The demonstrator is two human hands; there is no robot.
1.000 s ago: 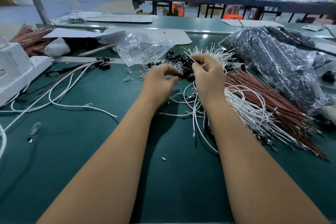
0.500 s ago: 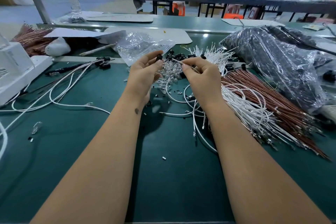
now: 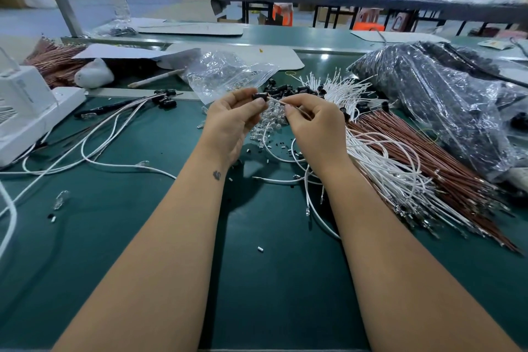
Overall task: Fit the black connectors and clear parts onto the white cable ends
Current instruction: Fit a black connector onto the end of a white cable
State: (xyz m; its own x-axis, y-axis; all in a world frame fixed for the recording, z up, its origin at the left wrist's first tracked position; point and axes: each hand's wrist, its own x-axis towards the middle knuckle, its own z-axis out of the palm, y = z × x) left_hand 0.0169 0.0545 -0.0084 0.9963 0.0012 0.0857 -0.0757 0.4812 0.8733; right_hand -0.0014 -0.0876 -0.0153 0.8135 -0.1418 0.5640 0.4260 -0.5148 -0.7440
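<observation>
My left hand [image 3: 231,120] pinches a small black connector [image 3: 259,96] between thumb and fingertips, raised above the green table. My right hand [image 3: 315,126] pinches the end of a white cable [image 3: 275,100], whose tip points at the connector's opening and touches it. Below the hands lies a heap of clear parts [image 3: 273,117], and behind them a pile of loose black connectors [image 3: 281,88]. A bundle of white cables [image 3: 380,163] fans out to the right of my right hand.
Brown wires [image 3: 437,163] lie beside the white bundle, with a large black-filled plastic bag [image 3: 445,100] behind. A clear bag [image 3: 225,74] sits at the back centre. Finished cables [image 3: 94,134] and a white machine [image 3: 25,111] are on the left. Small loose bits dot the green table [image 3: 274,280].
Both hands lifted off the parts pile. My left hand came up holding a black connector, and my right hand brought the white cable end to it.
</observation>
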